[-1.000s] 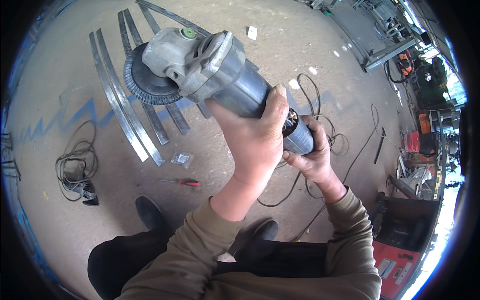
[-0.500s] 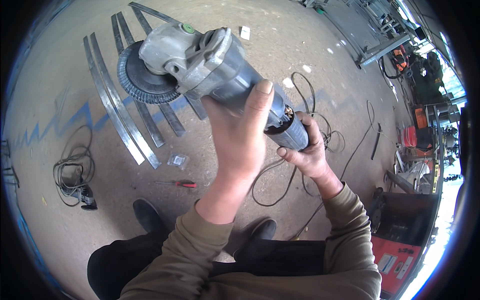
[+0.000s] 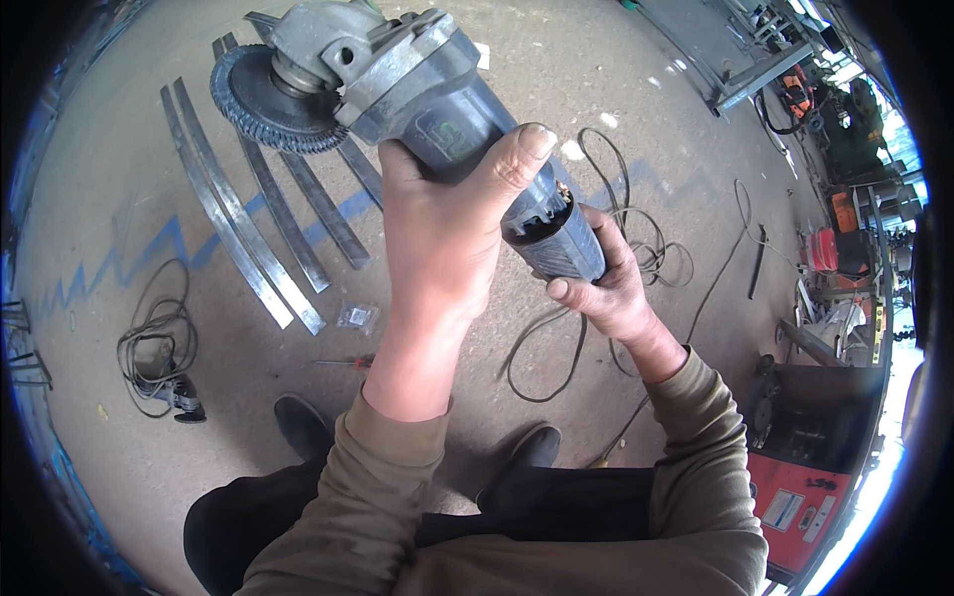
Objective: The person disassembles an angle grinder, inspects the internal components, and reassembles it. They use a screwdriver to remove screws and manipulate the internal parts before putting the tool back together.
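Note:
An angle grinder (image 3: 442,114) with a grey metal head is held up in front of me, its head toward the upper left. A dark round disc (image 3: 248,94) with a ridged rim sits on its spindle. My left hand (image 3: 447,223) is wrapped around the grinder's dark body, thumb on top. At the tail end, my right hand (image 3: 618,283) grips the dark rear cover (image 3: 564,248). Between cover and body runs a jagged gap, and copper-coloured parts show at its edge. The fingers beneath the tool are partly hidden.
Several flat metal strips (image 3: 234,214) lie on the floor at left. Near my feet are a screwdriver (image 3: 343,362), a small plastic bag (image 3: 356,317) and another grinder (image 3: 179,395) with coiled cord. A loose cable (image 3: 571,377) loops at right, near a red machine (image 3: 800,507).
The grinder has risen a little and shifted left in view, its disc turned somewhat. Both hands keep their grip, and the gap by the rear cover shows more plainly.

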